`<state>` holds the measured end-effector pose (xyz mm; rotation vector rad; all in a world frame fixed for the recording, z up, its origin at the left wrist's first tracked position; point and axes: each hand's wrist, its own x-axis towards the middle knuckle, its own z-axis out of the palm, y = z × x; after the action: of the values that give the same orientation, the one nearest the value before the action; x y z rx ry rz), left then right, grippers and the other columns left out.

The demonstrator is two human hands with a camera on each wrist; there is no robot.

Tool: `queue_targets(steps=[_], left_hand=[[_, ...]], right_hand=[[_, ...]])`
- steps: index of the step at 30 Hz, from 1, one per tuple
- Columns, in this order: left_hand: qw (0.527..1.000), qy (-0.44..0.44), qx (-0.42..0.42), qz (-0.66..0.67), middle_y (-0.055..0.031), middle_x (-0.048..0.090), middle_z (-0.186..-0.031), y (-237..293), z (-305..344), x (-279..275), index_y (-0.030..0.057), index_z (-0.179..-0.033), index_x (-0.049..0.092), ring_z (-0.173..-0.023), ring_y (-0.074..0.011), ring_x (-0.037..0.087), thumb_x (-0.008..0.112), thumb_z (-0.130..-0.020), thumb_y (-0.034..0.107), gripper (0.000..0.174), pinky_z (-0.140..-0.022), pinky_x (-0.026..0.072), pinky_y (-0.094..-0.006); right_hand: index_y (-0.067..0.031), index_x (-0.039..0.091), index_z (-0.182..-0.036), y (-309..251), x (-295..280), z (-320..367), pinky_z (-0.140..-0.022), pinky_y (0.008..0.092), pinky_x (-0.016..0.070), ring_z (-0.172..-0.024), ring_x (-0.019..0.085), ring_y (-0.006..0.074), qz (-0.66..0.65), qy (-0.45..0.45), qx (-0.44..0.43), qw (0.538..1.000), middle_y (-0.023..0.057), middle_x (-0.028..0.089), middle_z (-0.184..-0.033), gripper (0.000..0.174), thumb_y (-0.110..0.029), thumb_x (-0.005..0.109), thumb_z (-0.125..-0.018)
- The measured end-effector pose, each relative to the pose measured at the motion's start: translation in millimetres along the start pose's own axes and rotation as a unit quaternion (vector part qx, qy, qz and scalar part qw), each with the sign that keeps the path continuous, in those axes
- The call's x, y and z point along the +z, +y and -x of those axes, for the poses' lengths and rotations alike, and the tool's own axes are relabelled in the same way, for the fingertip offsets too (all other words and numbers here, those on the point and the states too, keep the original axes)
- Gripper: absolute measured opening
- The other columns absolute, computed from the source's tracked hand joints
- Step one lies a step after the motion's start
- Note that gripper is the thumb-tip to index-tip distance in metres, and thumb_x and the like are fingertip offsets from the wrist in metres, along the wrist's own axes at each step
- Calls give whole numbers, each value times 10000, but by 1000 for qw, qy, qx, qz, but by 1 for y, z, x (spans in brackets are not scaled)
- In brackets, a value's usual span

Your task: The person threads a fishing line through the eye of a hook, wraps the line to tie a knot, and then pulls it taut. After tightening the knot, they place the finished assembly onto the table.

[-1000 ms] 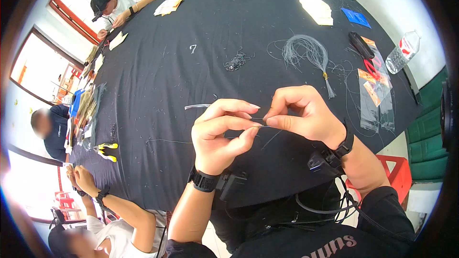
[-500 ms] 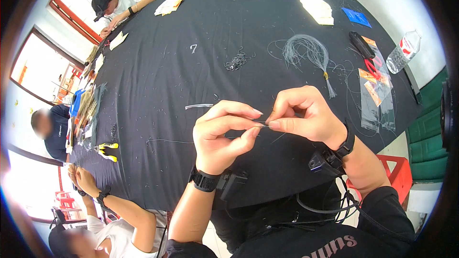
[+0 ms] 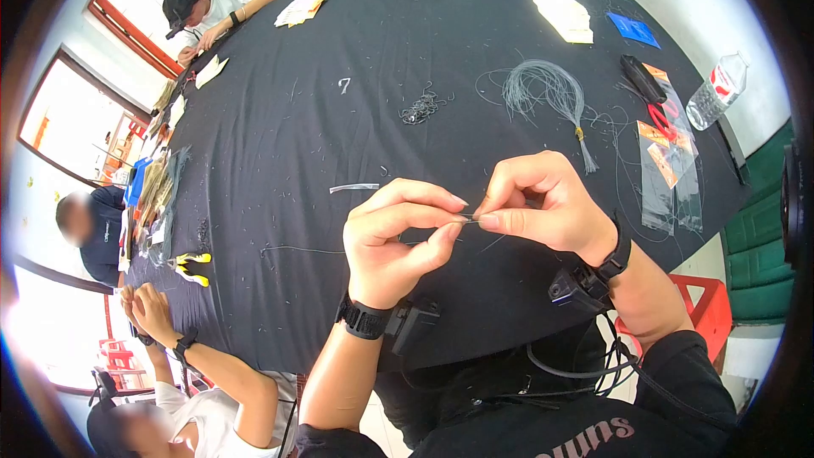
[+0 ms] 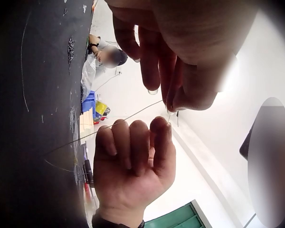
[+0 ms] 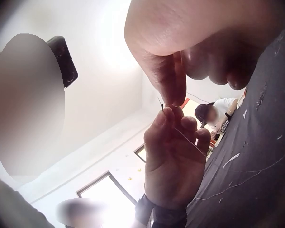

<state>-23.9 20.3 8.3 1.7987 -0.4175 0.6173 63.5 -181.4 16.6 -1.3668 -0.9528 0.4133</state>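
A thin line (image 4: pixel 142 109) is pinched between thumb and fingertip by both the left hand (image 3: pixel 390 242) and the right hand (image 3: pixel 543 208), held close together above the dark-covered bench (image 3: pixel 280 153). A dark piece (image 5: pixel 162 108) at the fingertips is too small to be identified. Beyond, a clear tube (image 3: pixel 354 188), small dark hooks (image 3: pixel 420 108) and a looped bundle (image 3: pixel 543 89) are seen.

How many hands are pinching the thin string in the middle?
2. The left hand and the right hand, close together at the thin string, above the black tablecloth. Some fingers are partly hidden, but neither hand is.
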Motion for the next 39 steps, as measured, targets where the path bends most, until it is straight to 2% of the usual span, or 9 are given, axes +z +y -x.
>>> queue_targets(steps=[6,9,12,15,16,22,25,36,39], left_hand=[[1000,7,-11,-6,-69,716,-916,0,0,1,22,-799,719,-784,-147,675,739,-726,-48,103,-699,533,-256],[998,20,-47,-19,-67,716,-916,3,0,3,11,-805,714,-730,-112,652,723,-747,-55,88,-663,519,-234],[993,47,-103,-30,-77,712,-908,6,0,6,-7,-792,687,-757,-101,626,694,-765,-66,65,-691,496,-234],[985,78,-147,-47,-75,715,-909,7,1,6,-15,-790,677,-726,-67,588,682,-775,-68,55,-667,470,-213],[982,87,-159,-54,-71,718,-912,7,1,6,-15,-793,678,-699,-49,573,681,-777,-66,54,-644,461,-201],[984,80,-132,-87,-54,725,-918,3,2,5,-18,-812,692,-612,-14,514,687,-782,-53,46,-573,416,-173],[984,84,-127,-93,-30,732,-900,0,2,6,29,-809,713,-537,-22,468,730,-755,-7,68,-488,367,-192],[986,30,-112,-120,-24,729,-922,3,0,7,26,-808,706,-541,8,422,690,-765,-20,64,-492,321,-176],[987,28,-106,-122,-24,730,-918,2,1,7,28,-801,704,-538,8,421,692,-762,-20,63,-488,320,-177]], right_hand=[[-41,668,-813,0,0,0,-537,233,293,-568,373,34,10,1,1,1000,-52,469,-607,69,-48,735,-827],[-61,675,-825,-1,1,-2,-512,244,279,-537,345,37,77,9,-10,997,-50,423,-561,67,-53,741,-816],[-45,710,-859,-5,0,-3,-470,236,283,-481,365,26,169,17,-2,985,-20,537,-593,85,-18,740,-784],[-85,696,-864,-4,4,-4,-457,266,247,-466,305,60,221,58,-32,973,-20,339,-497,98,-63,757,-790],[-84,698,-868,-4,5,-4,-455,266,246,-467,306,62,221,63,-33,973,-17,343,-498,100,-62,757,-790],[-84,708,-878,-4,4,-4,-447,256,247,-457,319,62,232,71,-58,968,-10,382,-503,105,-50,753,-789],[-85,712,-872,-5,7,-5,-445,252,248,-449,323,60,229,76,-80,967,-8,403,-508,101,-40,749,-789],[-48,710,-846,-1,3,-3,-463,233,241,-488,332,23,123,100,-69,985,-38,452,-550,61,-7,730,-806],[-23,701,-817,-4,1,-2,-479,229,255,-504,349,25,121,89,-38,988,-42,480,-571,44,-47,699,-854]])
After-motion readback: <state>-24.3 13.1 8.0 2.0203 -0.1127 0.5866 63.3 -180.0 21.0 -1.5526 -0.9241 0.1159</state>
